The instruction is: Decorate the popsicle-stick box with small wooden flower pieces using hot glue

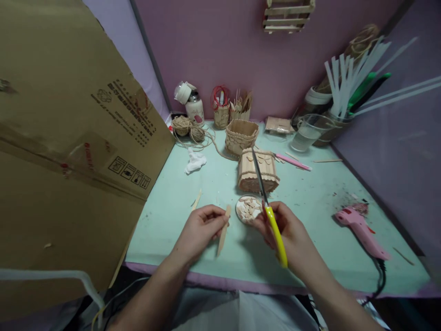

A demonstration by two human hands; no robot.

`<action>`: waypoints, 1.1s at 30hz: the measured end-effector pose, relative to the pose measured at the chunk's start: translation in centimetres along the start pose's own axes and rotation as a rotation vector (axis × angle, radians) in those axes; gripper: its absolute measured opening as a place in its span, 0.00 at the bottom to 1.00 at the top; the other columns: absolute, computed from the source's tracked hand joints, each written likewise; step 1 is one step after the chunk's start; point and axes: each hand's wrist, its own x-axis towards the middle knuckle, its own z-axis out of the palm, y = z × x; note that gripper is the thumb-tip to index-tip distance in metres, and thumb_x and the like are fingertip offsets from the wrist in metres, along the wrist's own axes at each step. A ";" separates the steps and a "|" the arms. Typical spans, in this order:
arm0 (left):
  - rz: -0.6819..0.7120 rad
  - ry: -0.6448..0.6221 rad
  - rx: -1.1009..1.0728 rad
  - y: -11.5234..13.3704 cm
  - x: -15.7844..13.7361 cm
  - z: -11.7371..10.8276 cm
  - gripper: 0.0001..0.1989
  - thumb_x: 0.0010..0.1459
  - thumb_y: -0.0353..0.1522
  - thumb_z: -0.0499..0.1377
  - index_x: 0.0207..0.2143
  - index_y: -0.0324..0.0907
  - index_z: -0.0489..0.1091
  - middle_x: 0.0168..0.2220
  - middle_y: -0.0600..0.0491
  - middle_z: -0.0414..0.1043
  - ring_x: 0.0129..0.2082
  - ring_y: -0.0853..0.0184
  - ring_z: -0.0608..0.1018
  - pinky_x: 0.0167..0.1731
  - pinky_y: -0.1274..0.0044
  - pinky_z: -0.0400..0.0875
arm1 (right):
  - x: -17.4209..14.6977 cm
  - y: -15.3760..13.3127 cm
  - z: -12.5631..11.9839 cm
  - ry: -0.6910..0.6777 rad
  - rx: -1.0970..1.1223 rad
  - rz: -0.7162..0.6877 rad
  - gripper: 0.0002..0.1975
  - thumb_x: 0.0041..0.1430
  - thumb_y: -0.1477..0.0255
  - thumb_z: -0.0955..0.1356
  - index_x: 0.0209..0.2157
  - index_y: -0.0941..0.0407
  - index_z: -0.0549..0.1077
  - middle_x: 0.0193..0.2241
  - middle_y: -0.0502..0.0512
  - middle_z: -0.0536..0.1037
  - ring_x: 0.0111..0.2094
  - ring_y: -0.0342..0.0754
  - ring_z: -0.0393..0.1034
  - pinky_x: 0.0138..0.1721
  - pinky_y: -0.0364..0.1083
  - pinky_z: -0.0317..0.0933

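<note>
My left hand (206, 225) pinches a flat wooden craft stick (223, 236), which slants down toward the table's front edge. In my right hand (285, 225) is a pair of scissors (275, 234) with yellow handles; the blades point away from me and look nearly closed. Just left of my right hand lies a small round dish (237, 212) filled with cut wooden chips (248, 209). Behind it a wooden-stick box (257, 177) with rope trim rests on its side, partly covered by the scissor blades. A second woven-looking basket (241, 138) stands upright behind that box.
A pink glue gun (363, 234) lies at the right, its cord running off the front edge. A pink pen-like tool (292, 162), a clear cup (306, 135), twine balls (182, 126) and crumpled tissue (195, 161) lie farther back. A tall cardboard sheet (69, 151) borders the left.
</note>
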 end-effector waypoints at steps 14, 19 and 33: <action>0.065 0.095 -0.154 0.6 -0.1 1.2 0.14 0.43 0.39 0.68 0.25 0.39 0.71 0.17 0.59 0.66 0.15 0.76 0.67 0.14 0.84 0.59 | -3.6 -0.9 -0.6 -0.397 -0.349 0.068 0.13 0.58 0.58 0.66 0.30 0.53 0.64 0.26 0.49 0.70 0.29 0.46 0.63 0.32 0.44 0.62; 0.072 0.080 -0.145 0.1 0.0 0.9 0.15 0.45 0.41 0.67 0.26 0.39 0.71 0.15 0.58 0.67 0.14 0.75 0.68 0.15 0.83 0.61 | -3.2 -0.9 -0.2 -0.460 -0.395 0.064 0.11 0.60 0.60 0.64 0.32 0.54 0.65 0.28 0.51 0.72 0.29 0.46 0.63 0.34 0.45 0.62; 0.039 0.116 -0.196 -0.7 -0.4 0.5 0.14 0.44 0.39 0.68 0.24 0.39 0.69 0.15 0.56 0.70 0.14 0.73 0.70 0.17 0.82 0.65 | -2.6 -1.9 0.6 -0.543 -0.479 0.180 0.11 0.60 0.61 0.63 0.30 0.54 0.61 0.26 0.48 0.66 0.27 0.44 0.55 0.29 0.43 0.55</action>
